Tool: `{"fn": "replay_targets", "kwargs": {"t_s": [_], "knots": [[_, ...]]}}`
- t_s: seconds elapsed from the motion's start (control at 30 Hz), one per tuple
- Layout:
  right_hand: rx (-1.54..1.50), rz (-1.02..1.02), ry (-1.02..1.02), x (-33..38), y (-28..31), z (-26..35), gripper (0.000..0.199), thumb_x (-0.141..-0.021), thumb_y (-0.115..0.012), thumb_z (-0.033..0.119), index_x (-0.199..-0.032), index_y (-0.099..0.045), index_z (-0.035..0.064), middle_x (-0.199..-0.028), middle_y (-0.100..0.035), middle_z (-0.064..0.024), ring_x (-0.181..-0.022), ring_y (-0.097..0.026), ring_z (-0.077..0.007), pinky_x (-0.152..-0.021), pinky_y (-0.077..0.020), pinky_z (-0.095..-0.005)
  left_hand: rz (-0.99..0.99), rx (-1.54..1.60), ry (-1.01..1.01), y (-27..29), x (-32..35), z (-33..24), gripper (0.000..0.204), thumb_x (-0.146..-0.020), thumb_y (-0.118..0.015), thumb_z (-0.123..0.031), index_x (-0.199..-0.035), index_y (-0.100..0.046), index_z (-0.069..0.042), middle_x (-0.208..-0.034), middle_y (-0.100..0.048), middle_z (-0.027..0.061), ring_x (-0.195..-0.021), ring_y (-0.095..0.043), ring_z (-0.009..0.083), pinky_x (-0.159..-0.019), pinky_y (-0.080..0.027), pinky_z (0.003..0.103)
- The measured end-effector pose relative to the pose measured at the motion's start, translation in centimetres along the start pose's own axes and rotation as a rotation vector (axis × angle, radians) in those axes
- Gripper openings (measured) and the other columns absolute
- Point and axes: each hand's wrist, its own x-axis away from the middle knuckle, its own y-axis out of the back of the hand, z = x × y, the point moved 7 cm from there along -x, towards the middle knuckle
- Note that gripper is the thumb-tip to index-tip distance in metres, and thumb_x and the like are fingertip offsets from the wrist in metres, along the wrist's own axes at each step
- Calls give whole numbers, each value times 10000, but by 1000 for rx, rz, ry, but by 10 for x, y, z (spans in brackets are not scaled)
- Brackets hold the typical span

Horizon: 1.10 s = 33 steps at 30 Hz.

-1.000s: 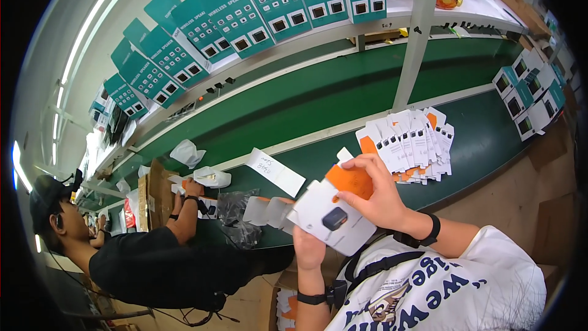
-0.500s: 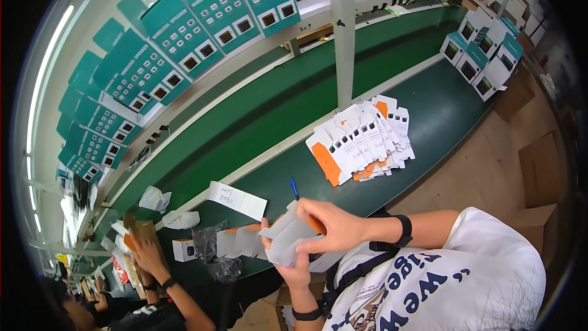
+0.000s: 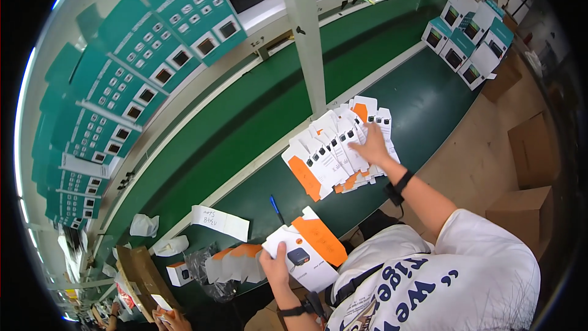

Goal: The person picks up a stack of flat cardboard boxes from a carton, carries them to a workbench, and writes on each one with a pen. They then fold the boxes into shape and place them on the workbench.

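Note:
My left hand [image 3: 277,270] grips a white and orange carton [image 3: 312,254] at its left side, thumb on the printed white face; the orange panel and a white flap point away to the upper right. My right hand [image 3: 373,146] lies on the fanned pile of flat white and orange cartons [image 3: 334,153], thumb and fingers apart. Whether it pinches one of them is not clear. Just left of my left hand stands a row of opened cartons [image 3: 236,265] with grey insides. Beyond my carton lies a blue pen [image 3: 276,207].
A paper slip with handwriting [image 3: 220,222], black plastic bag [image 3: 205,270] and small white box [image 3: 179,274] lie to the left. Teal boxes [image 3: 184,18] line the shelf behind a post [image 3: 303,43]. More teal-white boxes [image 3: 459,49] are stacked far right. A co-worker's hands [image 3: 171,317] show lower left.
My right hand has left the carton in my left hand and reached right to the pile. That carton has turned from its grey inside to its printed face. The view has shifted.

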Motion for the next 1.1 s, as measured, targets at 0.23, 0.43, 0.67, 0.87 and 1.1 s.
{"fn": "replay_targets", "kwargs": {"t_s": [0.23, 0.43, 0.67, 0.87, 1.1], "knots": [[-353, 329, -200, -33, -42, -44, 586, -800, -830, 324, -1211, -622, -37, -1143, -705, -217, -1062, -691, -314, -930, -536, -397, 317, 473, 355, -113, -107, 105, 558, -1026, -593, -174, -1532, -423, -11, -1422, -587, 153, -1255, -605, 269, -1090, -460, 413], [-588, 779, -179, -12, -73, 0, 427, -949, -722, 285, -1243, -631, -11, -1084, -730, -104, -966, -682, -186, -870, -528, -322, 321, 621, 468, -171, -131, 115, 641, -1003, -567, -194, -1593, -351, -68, -1487, -535, 134, -1344, -532, 290, -1152, -392, 412], [-400, 970, -96, -1, -123, 39, 486, -857, -784, 308, -1168, -695, -55, -1125, -737, -174, -1040, -695, -264, -907, -525, -346, 288, 678, 475, -181, -126, 107, 633, -989, -553, -200, -1582, -378, -65, -1523, -502, 144, -1381, -497, 307, -1184, -347, 431], [-941, 1021, -447, 5, -114, 67, 374, -848, -745, 194, -1166, -699, 2, -1100, -737, -138, -1059, -704, -276, -858, -570, -390, 201, 712, 111, -94, -90, 62, 902, -853, -680, -345, -1613, -291, -57, -1690, -214, 150, -1548, -220, 284, -1216, -238, 481], [-1203, 1474, -1181, 70, -52, 110, 311, -915, -690, 136, -1115, -622, -92, -973, -712, -246, -794, -756, -291, -602, -670, -293, 365, -422, -478, -91, -37, -89, 234, -771, -801, -155, -955, -789, -11, -1694, -226, 167, -1593, -44, 377, -1242, -91, 562]]}}
